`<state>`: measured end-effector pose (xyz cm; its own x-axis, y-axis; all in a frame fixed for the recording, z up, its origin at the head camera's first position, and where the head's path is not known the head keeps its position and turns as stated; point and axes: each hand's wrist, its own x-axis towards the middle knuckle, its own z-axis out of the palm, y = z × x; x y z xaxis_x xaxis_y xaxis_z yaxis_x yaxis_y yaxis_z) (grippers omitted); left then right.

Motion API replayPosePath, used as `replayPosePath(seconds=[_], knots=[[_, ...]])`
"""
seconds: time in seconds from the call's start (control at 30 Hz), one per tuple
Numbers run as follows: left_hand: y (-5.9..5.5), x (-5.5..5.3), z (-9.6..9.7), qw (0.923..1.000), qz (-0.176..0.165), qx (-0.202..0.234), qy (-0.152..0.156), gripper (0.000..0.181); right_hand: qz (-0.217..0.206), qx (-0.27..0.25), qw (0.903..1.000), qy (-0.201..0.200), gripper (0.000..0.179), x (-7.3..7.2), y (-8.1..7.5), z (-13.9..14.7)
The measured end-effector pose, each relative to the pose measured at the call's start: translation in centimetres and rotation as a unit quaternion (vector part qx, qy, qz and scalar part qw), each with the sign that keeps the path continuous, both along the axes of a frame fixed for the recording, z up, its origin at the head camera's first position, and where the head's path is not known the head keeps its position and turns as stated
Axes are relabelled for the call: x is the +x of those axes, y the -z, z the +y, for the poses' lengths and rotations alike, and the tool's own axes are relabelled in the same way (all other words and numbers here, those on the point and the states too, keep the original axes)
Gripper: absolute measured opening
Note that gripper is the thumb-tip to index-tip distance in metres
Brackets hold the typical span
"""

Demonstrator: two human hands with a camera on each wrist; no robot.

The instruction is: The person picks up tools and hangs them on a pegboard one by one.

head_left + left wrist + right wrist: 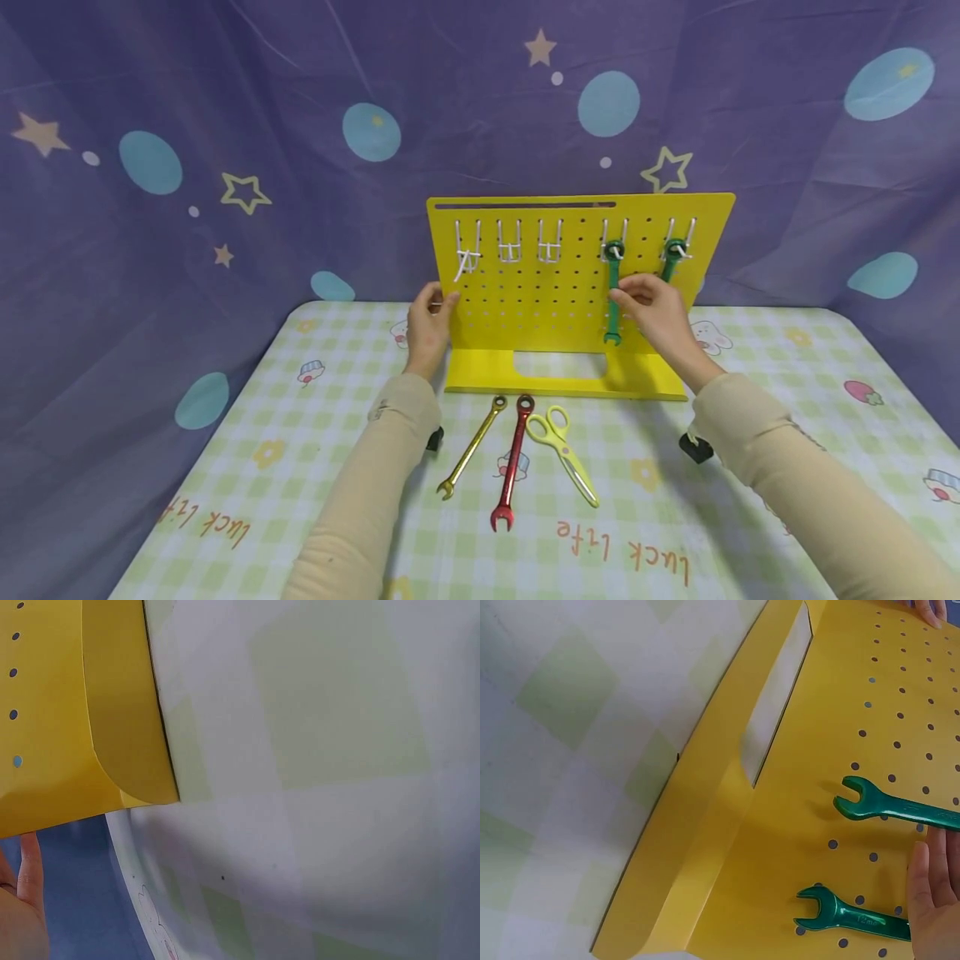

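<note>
One purple curtain [465, 75] hangs behind the checked surface [300, 433], where a yellow board [555, 321] stands — left hand [429, 332] clamped on its edge, thumb in front. The right hand [660, 317] pinches a green wrench [613, 313], which hangs from a white hook [604, 232] on the board.

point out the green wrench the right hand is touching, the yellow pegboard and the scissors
Green wrench [613, 278], head view: on its shaft.
Yellow pegboard [585, 294], head view: middle of the perforated panel.
Scissors [566, 451], head view: pivot between handles and blades.
</note>
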<state>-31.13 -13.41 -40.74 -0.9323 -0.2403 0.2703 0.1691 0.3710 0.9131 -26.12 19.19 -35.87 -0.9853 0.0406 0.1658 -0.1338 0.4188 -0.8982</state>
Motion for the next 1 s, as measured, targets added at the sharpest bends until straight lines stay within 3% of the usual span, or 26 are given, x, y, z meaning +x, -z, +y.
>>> replayPosePath(seconds=[0.4, 0.63, 1.0], knots=[[0.0, 0.1, 0.0, 1.0, 0.002, 0.002, -0.001, 0.025, -0.011, 0.009, 0.9999, -0.01, 0.041, 0.2, 0.2, 0.4], [0.0, 0.1, 0.0, 1.0, 0.002, 0.003, -0.006, 0.025, 0.018, 0.011, 0.9995, -0.025, 0.039, 0.9, 0.7, 1.9], [-0.1, 0.1, 0.1, 0.9999, -0.005, 0.001, -0.009, 0.024, 0.043, 0.006, 0.9991, 0.007, 0.038, 1.8, 0.7, 5.3]])
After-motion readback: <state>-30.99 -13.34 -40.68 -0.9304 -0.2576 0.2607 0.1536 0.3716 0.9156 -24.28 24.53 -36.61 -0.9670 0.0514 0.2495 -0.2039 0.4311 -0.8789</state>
